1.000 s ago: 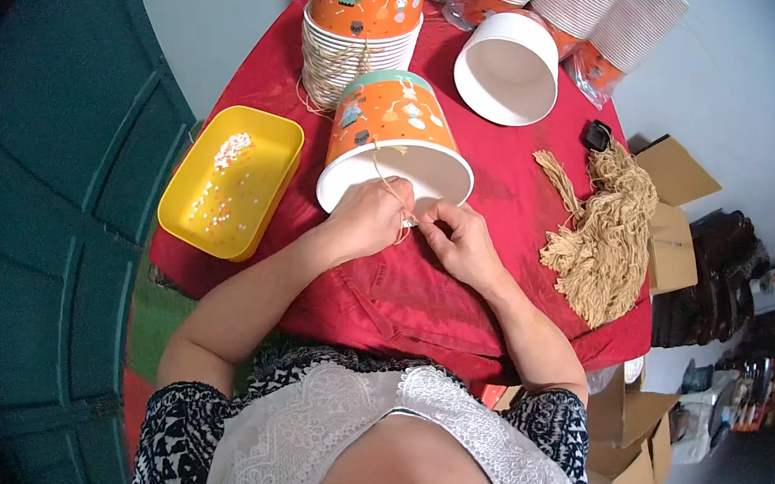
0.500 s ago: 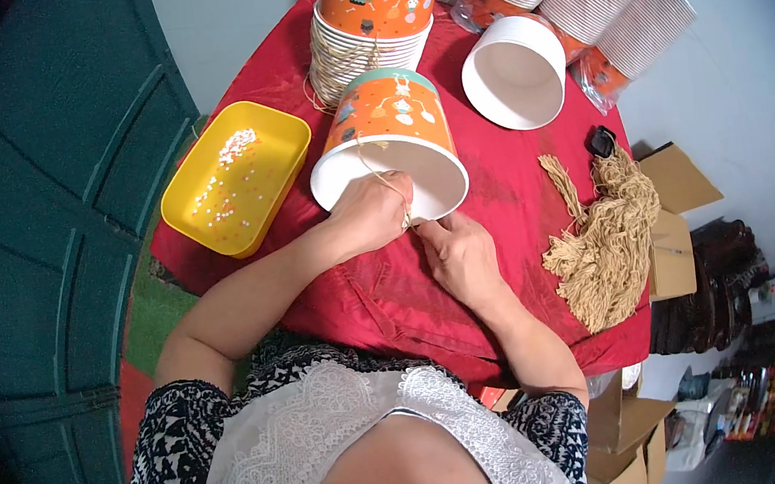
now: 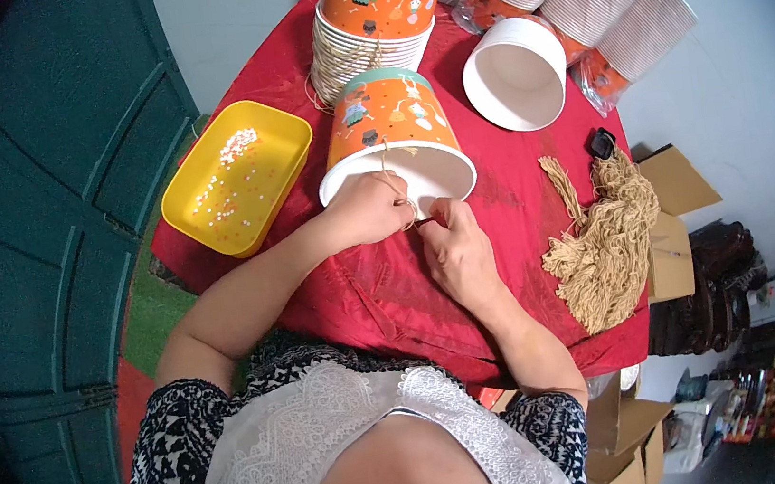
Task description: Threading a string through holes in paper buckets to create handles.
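Observation:
An orange paper bucket with a green band and cartoon figures lies on its side, its white-rimmed mouth facing me. A thin tan string hangs from its upper rim down to my hands. My left hand is closed on the string at the bucket's mouth, fingers curled and partly hidden. Beside it, at the lower rim, my right hand pinches the string's lower part between thumb and forefinger. The fingertips almost meet, and the string's end is too small to make out.
A yellow tray with small white and orange beads stands left. Stacked buckets wound with string rise behind. Right are a white bucket, bagged bucket stacks and a tan string bundle on the red cloth.
The bucket has turned slightly and shifted a little right, with its string attachment moving right too. My left hand has tilted with it; both hands stay at the string.

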### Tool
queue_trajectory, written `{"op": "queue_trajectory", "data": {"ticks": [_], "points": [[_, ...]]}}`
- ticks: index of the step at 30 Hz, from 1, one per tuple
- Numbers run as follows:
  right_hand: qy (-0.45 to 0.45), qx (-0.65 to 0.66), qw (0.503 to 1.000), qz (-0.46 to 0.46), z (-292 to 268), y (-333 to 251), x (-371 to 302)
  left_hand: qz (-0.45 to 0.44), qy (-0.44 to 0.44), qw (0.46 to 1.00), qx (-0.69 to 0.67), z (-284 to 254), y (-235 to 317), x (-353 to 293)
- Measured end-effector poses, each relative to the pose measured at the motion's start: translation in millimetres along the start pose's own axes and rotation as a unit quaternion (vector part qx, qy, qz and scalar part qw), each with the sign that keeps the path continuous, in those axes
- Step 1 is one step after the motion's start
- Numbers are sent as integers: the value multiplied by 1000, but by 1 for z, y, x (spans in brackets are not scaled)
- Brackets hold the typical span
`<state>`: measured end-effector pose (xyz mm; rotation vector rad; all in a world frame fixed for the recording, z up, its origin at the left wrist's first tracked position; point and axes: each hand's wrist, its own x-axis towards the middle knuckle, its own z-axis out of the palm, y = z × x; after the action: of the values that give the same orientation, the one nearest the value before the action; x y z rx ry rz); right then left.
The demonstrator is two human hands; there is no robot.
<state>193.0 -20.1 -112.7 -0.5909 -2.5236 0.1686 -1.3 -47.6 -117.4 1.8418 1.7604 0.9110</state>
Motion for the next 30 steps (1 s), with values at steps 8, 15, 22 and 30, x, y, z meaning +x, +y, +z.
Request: {"op": "queue_trajectory", "data": {"ticks": [8,15,22,30], "points": [[4,11,1000,-3,1,7,1,-103,-50,948,-296,12,-3,4],[10,11,1000,6,3,8,2,-120,-64,930,-340,8,8,2],[15,9,1000,-1,3,9,4,-49,14,989,-142,11,7,3],[29,19,999,3,7,11,1,-26,2,998,-61,12,9,0]]}}
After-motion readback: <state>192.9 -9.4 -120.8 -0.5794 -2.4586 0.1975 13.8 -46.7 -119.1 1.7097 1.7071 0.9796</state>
